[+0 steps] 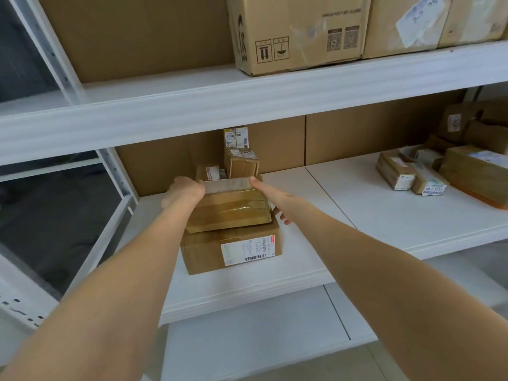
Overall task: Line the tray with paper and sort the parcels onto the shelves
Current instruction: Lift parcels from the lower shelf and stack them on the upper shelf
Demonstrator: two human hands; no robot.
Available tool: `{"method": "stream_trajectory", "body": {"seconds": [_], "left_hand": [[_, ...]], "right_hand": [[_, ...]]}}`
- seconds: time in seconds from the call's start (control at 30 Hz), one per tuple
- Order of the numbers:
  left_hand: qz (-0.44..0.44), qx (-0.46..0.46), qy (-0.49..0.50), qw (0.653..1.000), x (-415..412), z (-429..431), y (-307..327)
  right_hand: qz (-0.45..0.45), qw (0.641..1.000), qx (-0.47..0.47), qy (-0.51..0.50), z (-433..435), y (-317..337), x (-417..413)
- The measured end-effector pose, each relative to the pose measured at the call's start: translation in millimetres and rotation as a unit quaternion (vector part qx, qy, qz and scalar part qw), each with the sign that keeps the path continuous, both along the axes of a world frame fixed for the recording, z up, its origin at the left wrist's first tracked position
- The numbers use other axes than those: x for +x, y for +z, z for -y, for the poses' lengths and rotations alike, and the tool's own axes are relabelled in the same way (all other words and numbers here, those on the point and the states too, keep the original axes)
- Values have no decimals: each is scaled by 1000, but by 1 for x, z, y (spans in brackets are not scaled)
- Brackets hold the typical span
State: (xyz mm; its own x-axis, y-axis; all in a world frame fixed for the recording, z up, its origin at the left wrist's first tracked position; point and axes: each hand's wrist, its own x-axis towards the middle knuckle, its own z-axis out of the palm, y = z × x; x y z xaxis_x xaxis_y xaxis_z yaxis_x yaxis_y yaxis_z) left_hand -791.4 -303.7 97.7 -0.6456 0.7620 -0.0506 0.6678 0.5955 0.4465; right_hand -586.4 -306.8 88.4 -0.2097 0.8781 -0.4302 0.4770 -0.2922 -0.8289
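Note:
A taped brown parcel (228, 207) lies on top of a larger cardboard box with a white label (233, 250), both on the white middle shelf (316, 204). My left hand (184, 192) grips the top parcel's left far corner. On the parcel's right side, my right hand (268, 196) holds it, thumb along the top edge and fingers curled under the right side. Behind the stack stand three smaller labelled parcels (241, 160) against the cardboard back panel. No tray or paper is in view.
More taped parcels (428, 177) lie at the right end of the same shelf. The shelf above carries large cartons (297, 31). A white upright post (118, 171) bounds the bay on the left. A lower shelf (247, 325) shows below.

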Motion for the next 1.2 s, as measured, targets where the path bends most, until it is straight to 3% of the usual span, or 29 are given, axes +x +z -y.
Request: {"method": "stream_trajectory", "body": {"seconds": [0.2,0.37,0.47,0.63,0.77,0.83,0.93,1.0,1.1,1.17,1.2], "left_hand": [[-65,24,1,998,2,2,8],[-61,66,-17,996,20,5,16],[33,75,-65,995,38,3,17],[197,101,-177,959,80,-1,16],[209,50,-258,942,115,-2,13],[273,56,-238,930,129,-5,13],[416,43,-206,884,149,-11,9],[437,34,-194,878,159,-17,5],[355,43,-195,913,168,-27,-5],[194,-3,-251,948,164,-29,-10],[126,-44,-283,950,158,-28,-12]], "right_hand": [[-31,999,0,-33,-4,-2,9],[-155,981,-48,-109,-7,-8,31],[-234,954,-39,-183,-11,-9,51],[-267,925,-9,-268,-15,-8,92],[-266,906,18,-329,-17,-9,121],[-263,899,26,-350,-16,-10,135],[-274,886,22,-373,-14,-12,160],[-272,878,22,-393,-12,-14,178],[-257,869,12,-422,-10,-20,197],[-250,866,-4,-433,-11,-28,205],[-244,867,-14,-435,-11,-33,205]]}}
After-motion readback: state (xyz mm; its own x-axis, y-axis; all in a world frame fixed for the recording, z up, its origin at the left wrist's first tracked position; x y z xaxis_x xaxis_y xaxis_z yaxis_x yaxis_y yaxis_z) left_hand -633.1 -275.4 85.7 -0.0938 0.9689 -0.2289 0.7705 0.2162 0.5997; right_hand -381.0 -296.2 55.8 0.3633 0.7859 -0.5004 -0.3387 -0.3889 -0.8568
